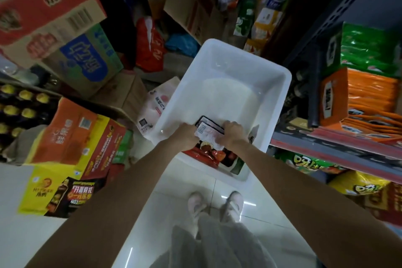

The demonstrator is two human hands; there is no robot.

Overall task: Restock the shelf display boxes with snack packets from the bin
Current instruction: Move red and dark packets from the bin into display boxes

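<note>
A white plastic bin stands on the floor in front of me, mostly bare inside. Both hands reach into its near end. My left hand and my right hand together grip a small stack of snack packets, dark-edged with a white barcode label on top. Under them lie red and black snack packets at the bin's near wall. On the shelf at the right sit an orange display box full of orange packets and green packets above it.
Stacked cartons and a crate of yellow-capped bottles crowd the left. A metal shelf edge runs along the right, with yellow and green snack bags beneath. A red bag lies beyond the bin. My feet stand on white floor tiles.
</note>
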